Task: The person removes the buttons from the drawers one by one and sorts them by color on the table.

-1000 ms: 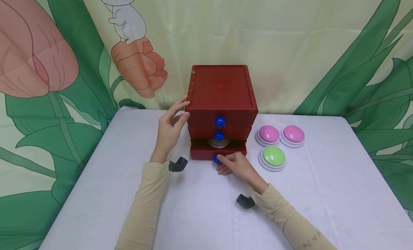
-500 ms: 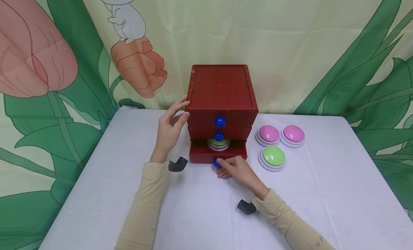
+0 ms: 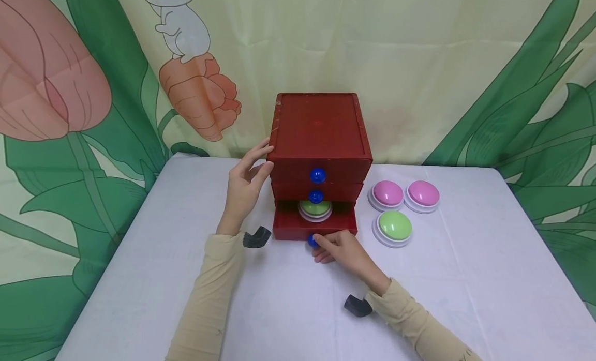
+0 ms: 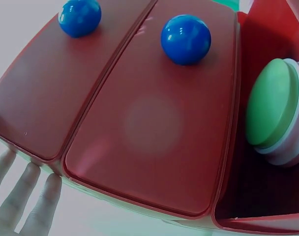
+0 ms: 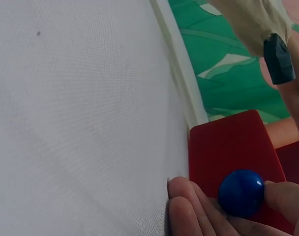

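1. A red box with three drawers (image 3: 318,138) stands on the white worktop (image 3: 139,278), at its back edge.
2. The bottom drawer (image 3: 314,229) of the red box sticks out a little toward the person.
3. The right hand (image 3: 342,250) is at the front of the bottom drawer. Its grip is narrow: the fingers (image 5: 189,211) and thumb pinch the blue knob (image 5: 241,192) on that drawer.
4. The left hand (image 3: 244,187) rests flat on the left side of the red box. Its grip is wide, with straight fingers (image 4: 21,201), and it holds nothing.
5. A green button (image 3: 315,208) with a white base sits inside the bottom drawer, partly under the drawer above.
6. The two upper drawers are closed. Each has its own blue ball knob (image 4: 185,39).
7. Just to the right of the red box lie two pink buttons (image 3: 388,194) side by side, and one more green button (image 3: 395,225) in front of them.
8. Behind the red box hangs a cloth with big leaves and a bunny (image 3: 177,25).
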{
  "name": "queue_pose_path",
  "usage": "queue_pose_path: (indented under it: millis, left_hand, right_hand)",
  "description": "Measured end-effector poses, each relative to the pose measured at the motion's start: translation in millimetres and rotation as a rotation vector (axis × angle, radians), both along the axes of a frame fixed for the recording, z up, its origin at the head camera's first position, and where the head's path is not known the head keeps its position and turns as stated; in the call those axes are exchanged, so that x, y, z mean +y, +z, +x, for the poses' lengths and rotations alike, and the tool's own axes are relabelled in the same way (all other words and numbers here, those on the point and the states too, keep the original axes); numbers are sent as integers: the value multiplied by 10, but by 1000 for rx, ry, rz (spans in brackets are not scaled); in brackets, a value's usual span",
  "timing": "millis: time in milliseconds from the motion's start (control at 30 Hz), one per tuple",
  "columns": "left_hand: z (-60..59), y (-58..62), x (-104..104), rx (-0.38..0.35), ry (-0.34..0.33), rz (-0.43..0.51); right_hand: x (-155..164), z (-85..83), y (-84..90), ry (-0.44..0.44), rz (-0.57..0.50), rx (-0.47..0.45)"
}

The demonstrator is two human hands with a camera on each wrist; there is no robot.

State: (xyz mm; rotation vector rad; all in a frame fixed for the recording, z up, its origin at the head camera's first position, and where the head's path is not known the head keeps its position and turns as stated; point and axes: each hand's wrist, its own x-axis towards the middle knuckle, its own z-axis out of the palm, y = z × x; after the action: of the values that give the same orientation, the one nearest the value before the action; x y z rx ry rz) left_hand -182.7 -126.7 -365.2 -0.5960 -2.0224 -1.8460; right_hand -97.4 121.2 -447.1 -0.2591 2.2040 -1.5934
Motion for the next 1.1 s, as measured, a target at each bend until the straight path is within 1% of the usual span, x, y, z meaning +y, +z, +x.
queue_pose_path:
  millis: [200, 400, 467, 567, 633, 733, 800, 833, 900, 1100]
  left_hand:
    - [22, 26, 9, -14, 0, -3]
    - [151, 193, 46, -20, 9, -19]
    - [175, 227, 53, -17, 11, -24]
    - [185, 237, 55, -11, 9, -21]
    - [190, 239, 57, -7, 7, -18]
    - [193, 241, 57, -3, 5, -14]
    - [197, 247, 57, 0, 5, -14]
    - [198, 248, 57, 0, 5, -14]
    - [197, 245, 55, 2, 4, -15]
    - [188, 237, 55, 5, 3, -13]
  right_hand:
    - [-7, 32, -8, -7, 0, 3]
    - [-4, 75, -15, 13, -11, 25]
    - [-7, 88, -16, 9, -6, 28]
    - [-13, 108, -2, 2, -7, 22]
    - [-31, 135, 71, 6, -5, 18]
    - [-36, 158, 93, 10, -4, 25]
    - [-37, 166, 88, 10, 6, 31]
    - [-29, 160, 41, 8, 8, 34]
    - [-19, 164, 12, 7, 9, 44]
    - [-16, 201, 22, 10, 2, 43]
